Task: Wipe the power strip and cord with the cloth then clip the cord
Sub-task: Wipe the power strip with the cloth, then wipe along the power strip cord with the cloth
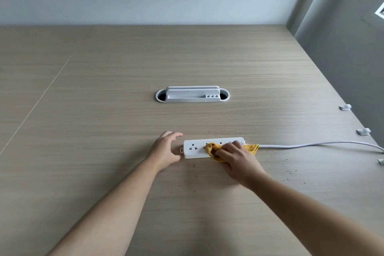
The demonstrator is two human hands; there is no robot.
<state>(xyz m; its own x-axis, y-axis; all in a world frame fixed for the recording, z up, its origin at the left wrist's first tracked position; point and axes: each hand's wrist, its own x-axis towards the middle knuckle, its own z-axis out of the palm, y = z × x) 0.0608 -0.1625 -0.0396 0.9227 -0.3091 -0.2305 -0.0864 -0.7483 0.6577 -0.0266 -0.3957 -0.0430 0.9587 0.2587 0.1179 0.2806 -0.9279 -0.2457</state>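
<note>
A white power strip (194, 148) lies flat on the wooden desk (104, 110), its long side running left to right. My right hand (236, 161) presses a yellow cloth (214, 149) onto the strip's middle and right part. The cloth's far corner sticks out past the strip's right end. My left hand (166, 149) rests with fingers apart at the strip's left end, touching or almost touching it. The white cord (311, 144) runs from the strip's right end to the desk's right edge.
Three small white cable clips sit along the right edge of the desk: a far clip (345, 107), a middle clip (363, 131) and a near clip (380, 161). A white cable grommet tray (192, 94) is set into the desk further back. Dark specks dot the desk near the strip.
</note>
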